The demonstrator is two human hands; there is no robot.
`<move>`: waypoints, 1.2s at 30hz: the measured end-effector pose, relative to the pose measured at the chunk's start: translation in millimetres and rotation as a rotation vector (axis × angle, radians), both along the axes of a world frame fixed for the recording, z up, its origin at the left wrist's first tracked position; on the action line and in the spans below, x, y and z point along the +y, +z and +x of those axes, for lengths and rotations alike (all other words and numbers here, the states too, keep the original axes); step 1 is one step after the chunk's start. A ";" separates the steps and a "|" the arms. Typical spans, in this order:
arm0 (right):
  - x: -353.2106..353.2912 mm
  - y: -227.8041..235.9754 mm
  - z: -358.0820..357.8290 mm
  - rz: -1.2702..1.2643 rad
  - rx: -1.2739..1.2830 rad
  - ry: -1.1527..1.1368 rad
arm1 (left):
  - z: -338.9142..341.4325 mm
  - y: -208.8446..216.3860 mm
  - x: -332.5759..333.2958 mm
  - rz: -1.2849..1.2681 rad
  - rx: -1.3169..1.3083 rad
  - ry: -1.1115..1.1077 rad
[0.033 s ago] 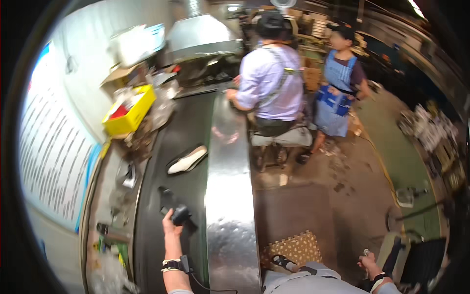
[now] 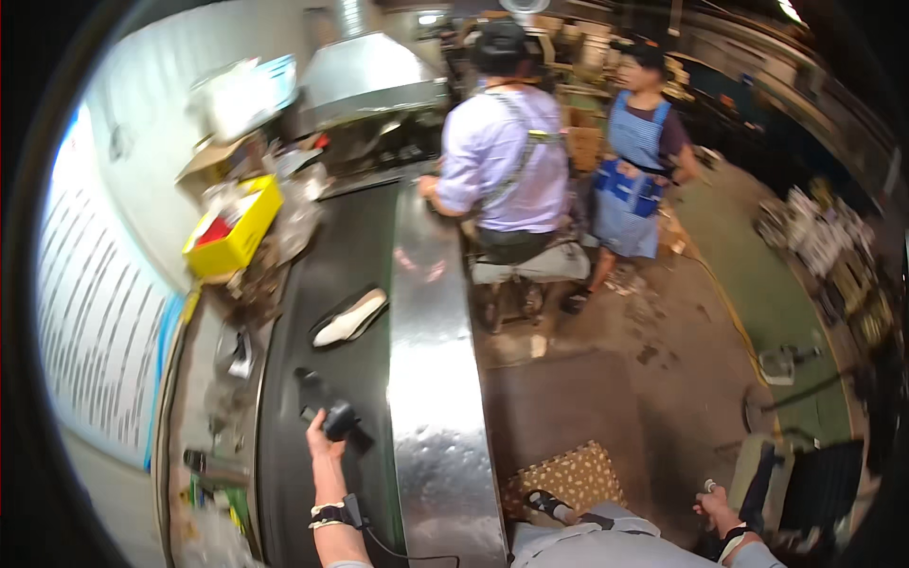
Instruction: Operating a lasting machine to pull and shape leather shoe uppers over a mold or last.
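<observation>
My left hand (image 2: 325,437) reaches out over a dark conveyor belt (image 2: 365,232), its fingers closed round a black shoe (image 2: 339,418). The shoe is blurred, and a darker shape beside it on the belt is hard to make out. Farther along the belt lies another shoe (image 2: 350,317) with a cream-coloured sole and a dark edge, apart from my hand. Low on the right, away from the belt, my right hand (image 2: 717,506) is closed; a small shiny tip sticks out of it, the rest hidden by the fingers. Both wrists wear bands.
A shiny metal ledge (image 2: 431,379) runs along the belt's right side. At its far end one person (image 2: 507,161) sits under a metal hood (image 2: 365,71), and another in a blue apron (image 2: 630,189) stands nearby. A yellow box (image 2: 237,227) stands left; a black chair (image 2: 822,483) is behind right.
The whole view has shifted slightly, so the belt, box and people sit a little farther left. Both hands keep their hold, with no clear movement of their own.
</observation>
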State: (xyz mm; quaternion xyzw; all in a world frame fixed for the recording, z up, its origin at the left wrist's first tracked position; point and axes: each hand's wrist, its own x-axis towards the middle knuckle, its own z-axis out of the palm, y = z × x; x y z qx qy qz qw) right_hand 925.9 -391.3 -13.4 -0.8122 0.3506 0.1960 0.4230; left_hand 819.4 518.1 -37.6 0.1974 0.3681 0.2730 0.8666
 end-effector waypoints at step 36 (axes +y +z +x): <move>460.3 10.2 44.5 1.019 -0.251 1.360 | -475.3 59.4 -563.6 0.413 1.667 0.696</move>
